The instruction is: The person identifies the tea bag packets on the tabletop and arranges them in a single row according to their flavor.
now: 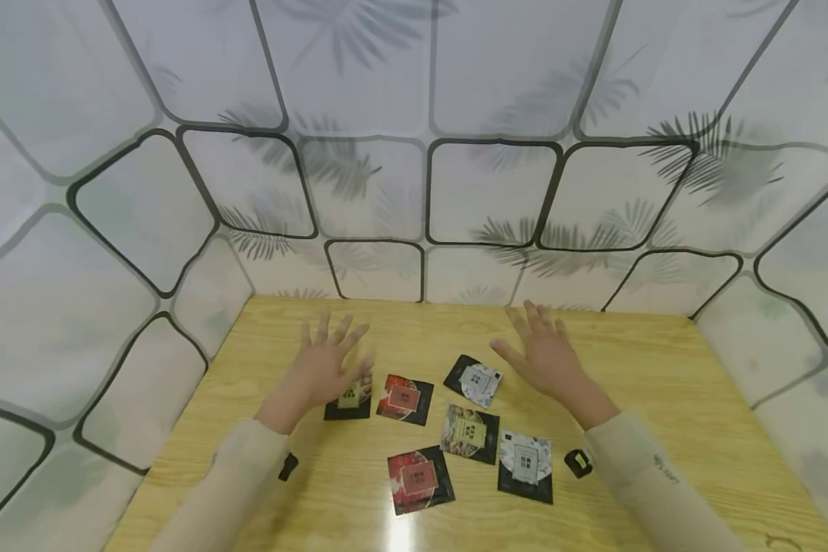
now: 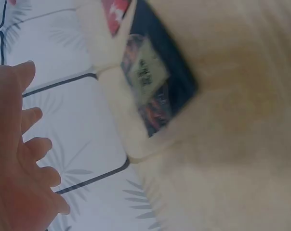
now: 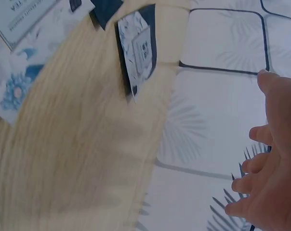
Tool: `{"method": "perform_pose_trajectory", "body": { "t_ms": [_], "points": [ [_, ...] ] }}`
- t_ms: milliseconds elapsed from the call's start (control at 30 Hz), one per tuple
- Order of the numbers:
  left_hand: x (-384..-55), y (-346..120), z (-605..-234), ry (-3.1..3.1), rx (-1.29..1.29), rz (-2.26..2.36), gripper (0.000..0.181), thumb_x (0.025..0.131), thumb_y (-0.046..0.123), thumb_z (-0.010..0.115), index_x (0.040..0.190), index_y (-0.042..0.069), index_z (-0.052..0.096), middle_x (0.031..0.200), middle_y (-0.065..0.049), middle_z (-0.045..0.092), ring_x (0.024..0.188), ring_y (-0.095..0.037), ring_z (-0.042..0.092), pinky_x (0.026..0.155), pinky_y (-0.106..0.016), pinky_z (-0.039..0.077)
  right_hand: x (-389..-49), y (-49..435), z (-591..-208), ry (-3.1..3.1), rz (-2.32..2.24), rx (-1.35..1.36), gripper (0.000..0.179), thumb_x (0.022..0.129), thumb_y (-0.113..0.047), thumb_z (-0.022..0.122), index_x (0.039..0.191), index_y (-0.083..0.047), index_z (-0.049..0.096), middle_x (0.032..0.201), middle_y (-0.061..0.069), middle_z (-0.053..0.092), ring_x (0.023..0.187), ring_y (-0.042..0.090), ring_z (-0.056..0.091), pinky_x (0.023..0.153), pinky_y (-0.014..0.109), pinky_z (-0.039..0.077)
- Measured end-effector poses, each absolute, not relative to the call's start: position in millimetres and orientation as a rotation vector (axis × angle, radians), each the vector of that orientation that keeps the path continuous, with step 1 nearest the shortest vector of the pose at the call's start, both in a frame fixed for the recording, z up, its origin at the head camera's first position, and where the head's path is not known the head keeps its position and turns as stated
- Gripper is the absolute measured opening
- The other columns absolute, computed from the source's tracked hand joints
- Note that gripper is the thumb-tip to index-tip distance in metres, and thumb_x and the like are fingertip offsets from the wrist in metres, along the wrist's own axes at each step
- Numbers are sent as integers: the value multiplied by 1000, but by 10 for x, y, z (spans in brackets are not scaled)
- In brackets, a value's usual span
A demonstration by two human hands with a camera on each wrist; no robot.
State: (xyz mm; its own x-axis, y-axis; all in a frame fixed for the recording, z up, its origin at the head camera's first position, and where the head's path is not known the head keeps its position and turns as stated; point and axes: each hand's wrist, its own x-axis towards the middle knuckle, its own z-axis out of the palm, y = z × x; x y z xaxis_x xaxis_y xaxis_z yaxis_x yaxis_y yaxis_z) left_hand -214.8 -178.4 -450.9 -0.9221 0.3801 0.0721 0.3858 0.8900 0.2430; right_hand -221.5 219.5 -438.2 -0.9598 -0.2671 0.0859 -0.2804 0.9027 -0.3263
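Observation:
My left hand point(image 1: 323, 369), fingers spread, hangs over the far left of the table and overlaps a black packet with a yellow-green label point(image 1: 348, 397) in the head view. The left wrist view shows that packet point(image 2: 148, 72) apart from the fingers. My right hand point(image 1: 543, 360) is raised at the far right, fingers extended and holding nothing. Nearest to it lies a black and white packet with a grey label point(image 1: 478, 380). Between the hands are a red and black packet point(image 1: 405, 399) and another yellow-labelled packet point(image 1: 469, 433).
Closer to me lie a second red packet point(image 1: 421, 479) and a second grey-labelled packet point(image 1: 526, 466). Small black objects sit by each forearm, one at the right point(image 1: 579, 463) and one at the left point(image 1: 288, 466). A patterned wall point(image 1: 490, 192) encloses the wooden table point(image 1: 635, 360).

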Motion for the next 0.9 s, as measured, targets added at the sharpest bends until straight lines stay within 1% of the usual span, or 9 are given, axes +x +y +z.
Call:
{"method": "perform_pose_trajectory", "body": {
  "t_ms": [133, 233, 300, 433, 500, 667, 900],
  "points": [
    [-2019, -1850, -4684, -3066, -636, -398, 71, 107, 55, 54, 167, 21, 35, 172, -19, 30, 158, -58, 15, 122, -82, 4, -2173, 2134, -4444, -3044, 549, 463, 84, 108, -63, 43, 169, -8, 24, 172, 33, 13, 160, 55, 8, 125, 77, 6],
    [-1927, -1880, -4790, -3084, -645, -428, 70, 107, 52, 56, 165, 17, 39, 170, -22, 34, 156, -59, 22, 121, -83, 9, -2152, 2111, -4527, -3048, 573, 475, 83, 108, -61, 45, 169, -8, 25, 172, 32, 14, 160, 55, 9, 126, 76, 6],
    [-1869, -1896, -4842, -3095, -649, -466, 69, 107, 49, 57, 165, 15, 39, 169, -24, 35, 155, -60, 24, 120, -83, 11, -2137, 2091, -4587, -3052, 574, 484, 82, 108, -61, 46, 169, -10, 26, 173, 31, 15, 160, 54, 10, 126, 75, 7],
    [-1788, -1918, -4921, -3114, -648, -568, 66, 108, 43, 58, 163, 12, 41, 167, -27, 36, 154, -60, 24, 120, -83, 12, -2098, 2024, -4689, -3051, 553, 519, 82, 108, -61, 48, 169, -11, 26, 172, 31, 18, 160, 54, 13, 125, 76, 12],
    [-1764, -1925, -4953, -3120, -640, -593, 65, 108, 42, 58, 163, 11, 41, 167, -26, 36, 154, -60, 25, 120, -83, 13, -2068, 1981, -4712, -3045, 561, 536, 80, 107, -58, 51, 168, -11, 28, 171, 32, 21, 159, 54, 16, 125, 77, 14],
    [-1743, -1930, -5036, -3132, -626, -584, 67, 109, 45, 56, 164, 12, 39, 168, -24, 37, 155, -58, 25, 121, -81, 15, -1977, 1878, -4766, -3029, 544, 575, 76, 106, -52, 58, 166, -9, 35, 169, 32, 28, 158, 54, 22, 124, 76, 19],
    [-1732, -1941, -5116, -3150, -621, -590, 68, 109, 44, 55, 166, 12, 36, 169, -24, 35, 155, -57, 27, 122, -80, 17, -1848, 1798, -4916, -3002, 554, 707, 73, 106, -50, 60, 163, -8, 41, 166, 32, 34, 156, 54, 29, 122, 77, 24]
  ]
}}
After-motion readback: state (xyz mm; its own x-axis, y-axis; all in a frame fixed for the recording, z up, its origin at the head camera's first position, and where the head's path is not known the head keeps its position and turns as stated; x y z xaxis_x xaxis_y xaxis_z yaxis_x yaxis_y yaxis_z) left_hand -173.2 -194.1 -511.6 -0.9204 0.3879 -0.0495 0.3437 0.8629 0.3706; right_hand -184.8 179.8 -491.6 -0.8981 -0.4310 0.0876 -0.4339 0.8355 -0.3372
